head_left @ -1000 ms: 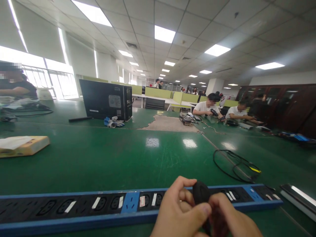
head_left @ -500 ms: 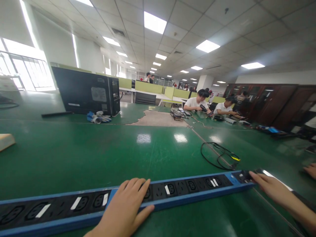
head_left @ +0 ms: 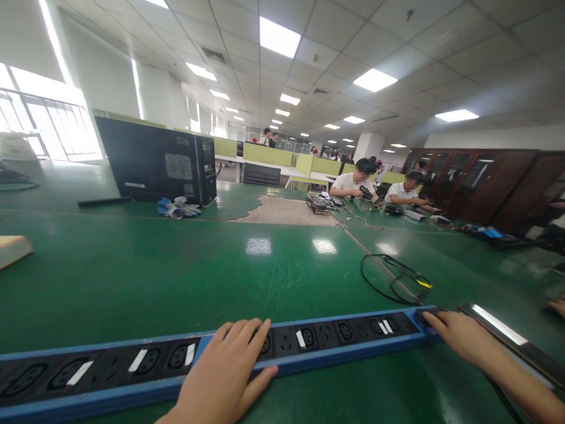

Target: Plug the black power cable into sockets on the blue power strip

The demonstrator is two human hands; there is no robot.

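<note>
A long blue power strip (head_left: 324, 348) with black sockets and white stickers lies across the near part of the green table. My left hand (head_left: 229, 365) rests over its middle, fingers spread across the top and thumb along the near side. At the strip's right end, my right hand (head_left: 454, 335) is curled over a small black part, its thumb and fingers close together; the hand hides most of that part. A black cable runs down under my right forearm.
Beyond the strip lies a coiled black cable (head_left: 397, 280) with a yellow tag. A flat dark device (head_left: 507, 335) is at the right. Farther back are a black computer case (head_left: 159, 162), gloves (head_left: 178, 208) and two seated people. Another person's hand shows at the right edge.
My right hand has moved left onto the strip's right end, covering the black part there. The flat device beside it shows more. My left hand stays on the strip.
</note>
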